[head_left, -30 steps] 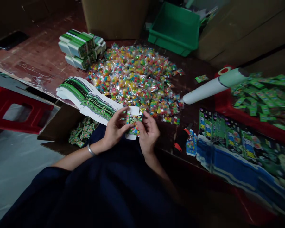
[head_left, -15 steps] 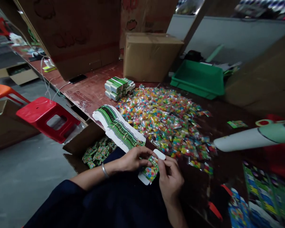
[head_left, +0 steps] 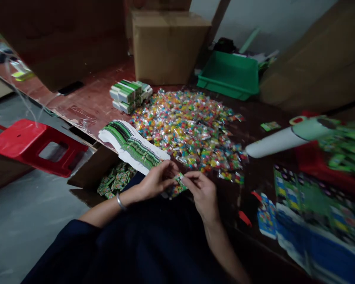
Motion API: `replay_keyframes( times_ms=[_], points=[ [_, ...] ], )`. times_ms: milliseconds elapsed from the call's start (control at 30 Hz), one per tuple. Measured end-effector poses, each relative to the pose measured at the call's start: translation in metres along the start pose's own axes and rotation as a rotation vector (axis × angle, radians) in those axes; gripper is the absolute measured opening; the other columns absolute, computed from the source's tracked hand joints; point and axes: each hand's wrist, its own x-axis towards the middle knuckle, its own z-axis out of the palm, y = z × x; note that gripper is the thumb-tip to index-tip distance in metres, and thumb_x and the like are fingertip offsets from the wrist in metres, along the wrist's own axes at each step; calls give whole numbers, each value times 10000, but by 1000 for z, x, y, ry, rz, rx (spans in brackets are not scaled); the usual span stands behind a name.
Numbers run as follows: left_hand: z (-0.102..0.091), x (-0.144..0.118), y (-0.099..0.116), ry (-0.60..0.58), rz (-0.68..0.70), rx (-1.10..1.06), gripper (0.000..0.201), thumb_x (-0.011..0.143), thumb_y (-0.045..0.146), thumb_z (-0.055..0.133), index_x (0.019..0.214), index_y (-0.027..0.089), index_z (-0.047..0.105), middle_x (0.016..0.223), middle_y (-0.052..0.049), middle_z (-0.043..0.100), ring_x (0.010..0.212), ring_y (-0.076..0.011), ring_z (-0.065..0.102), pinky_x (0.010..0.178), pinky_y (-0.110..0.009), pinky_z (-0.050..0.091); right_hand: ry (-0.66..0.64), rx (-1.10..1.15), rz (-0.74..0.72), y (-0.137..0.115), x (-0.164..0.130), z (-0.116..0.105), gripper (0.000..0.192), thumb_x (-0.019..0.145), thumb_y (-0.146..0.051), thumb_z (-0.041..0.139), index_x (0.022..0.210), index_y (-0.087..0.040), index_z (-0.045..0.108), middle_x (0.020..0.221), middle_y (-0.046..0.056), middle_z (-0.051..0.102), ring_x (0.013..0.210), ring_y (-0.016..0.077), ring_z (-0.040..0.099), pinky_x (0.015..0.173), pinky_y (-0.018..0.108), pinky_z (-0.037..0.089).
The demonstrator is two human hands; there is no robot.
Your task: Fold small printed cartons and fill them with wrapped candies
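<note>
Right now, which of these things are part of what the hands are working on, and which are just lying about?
In hand:
left hand
right hand
small printed carton, held between both
fanned flat cartons
heap of candy packets
stack of closed green boxes

Lying about:
red stool
green bin
cardboard box
white tube

A heap of candy packets (head_left: 192,134) covers the bench's (head_left: 88,106) middle; a green bin (head_left: 229,75) and cardboard box (head_left: 168,45) stand at its far edge; a red stool (head_left: 32,146) stands on the floor.

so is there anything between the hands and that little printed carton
No, nothing visible. Both the left hand and the right hand already pinch the small printed carton directly, held above the lap at the table's near edge.
</note>
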Motion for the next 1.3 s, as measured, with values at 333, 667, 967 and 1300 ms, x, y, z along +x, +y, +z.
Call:
replay_keyframes(
  times_ms=[333, 667, 967, 1300],
  points=[
    [2, 0, 2, -16, -18, 11, 376, 843, 195, 787, 1204, 152, 693, 1035, -80, 739, 944, -183, 706, 870, -318, 604, 103, -151, -273, -12, -7, 3, 205, 945, -290, 703, 751, -225, 720, 800, 8, 718, 774, 167, 677, 766, 314, 549],
    [-2, -2, 1, 9, -96, 46, 268, 784, 276, 836, 989, 149, 719, 954, -64, 748, 858, -170, 698, 792, -286, 580, -24, -250, -385, -4, -15, 4, 144, 994, -302, 661, 921, -257, 777, 954, 35, 779, 913, 192, 744, 861, 348, 598],
    [-20, 2, -3, 91, -192, 16, 390, 728, 301, 891, 944, 170, 595, 823, 25, 611, 664, -98, 611, 597, -215, 532, 321, -1136, -35, 17, 26, -112, 251, 929, -251, 605, 1138, -172, 719, 1172, 185, 759, 1128, 364, 637, 995, 517, 506],
    [-8, -1, -1, -36, -313, -230, 367, 759, 169, 758, 1120, 166, 693, 1042, -48, 777, 898, -183, 726, 829, -293, 579, 176, -1218, -110, 41, 36, -115, 136, 903, -261, 645, 967, -202, 749, 952, 124, 740, 898, 287, 662, 801, 398, 514]
  ],
)
